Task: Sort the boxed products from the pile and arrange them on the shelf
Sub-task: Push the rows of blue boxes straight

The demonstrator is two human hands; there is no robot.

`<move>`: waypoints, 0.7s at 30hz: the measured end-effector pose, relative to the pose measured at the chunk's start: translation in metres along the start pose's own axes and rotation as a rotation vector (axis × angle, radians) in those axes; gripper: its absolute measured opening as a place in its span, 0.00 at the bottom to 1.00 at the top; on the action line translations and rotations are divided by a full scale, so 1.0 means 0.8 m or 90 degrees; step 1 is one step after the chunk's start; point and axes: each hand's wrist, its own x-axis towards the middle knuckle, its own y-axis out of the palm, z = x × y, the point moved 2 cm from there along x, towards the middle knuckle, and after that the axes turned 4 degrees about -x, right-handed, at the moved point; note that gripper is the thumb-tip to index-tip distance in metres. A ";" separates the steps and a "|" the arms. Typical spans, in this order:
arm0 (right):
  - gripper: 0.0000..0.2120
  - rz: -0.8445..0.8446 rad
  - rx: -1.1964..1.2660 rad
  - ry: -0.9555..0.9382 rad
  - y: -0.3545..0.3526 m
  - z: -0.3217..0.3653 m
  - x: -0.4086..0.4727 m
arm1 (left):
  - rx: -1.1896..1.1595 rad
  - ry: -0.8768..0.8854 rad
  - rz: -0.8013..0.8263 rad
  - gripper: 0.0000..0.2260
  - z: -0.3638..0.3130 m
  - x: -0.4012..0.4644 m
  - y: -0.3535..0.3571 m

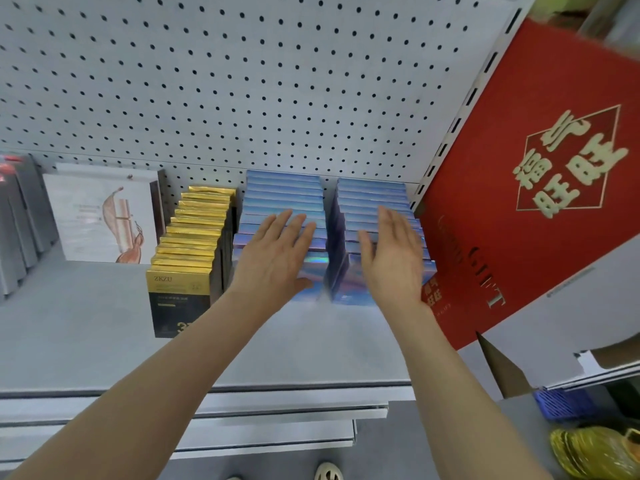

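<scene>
"ZKZU" on the black-and-gold box [178,299]; "GIFT" on the red box [540,188].

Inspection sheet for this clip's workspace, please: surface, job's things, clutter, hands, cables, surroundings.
Surface: grey shelf, front part bare.
Job's things: two rows of blue holographic boxes standing upright side by side; row of gold-and-black boxes to their left; white boxes further left.
Clutter: large red gift box leaning at the right end.
Hands: left hand flat on the left blue row; right hand open against the right blue row.
Cables: nothing seen.
Surroundings: pegboard back panel; blue basket and gold packets lower right.
</scene>
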 end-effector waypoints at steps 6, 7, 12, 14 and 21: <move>0.33 0.238 -0.042 0.140 0.003 -0.058 0.029 | 0.013 0.039 0.057 0.43 -0.045 0.030 0.006; 0.32 0.247 -0.042 0.132 0.005 -0.059 0.034 | 0.013 0.038 0.067 0.43 -0.048 0.035 0.008; 0.31 0.249 -0.083 0.129 0.010 -0.056 0.038 | 0.006 0.035 0.077 0.39 -0.052 0.050 0.012; 0.31 0.238 -0.089 0.117 0.009 -0.056 0.036 | -0.003 0.035 0.069 0.36 -0.050 0.052 0.015; 0.29 0.231 -0.094 0.100 0.012 -0.055 0.035 | -0.026 0.046 0.045 0.36 -0.047 0.054 0.025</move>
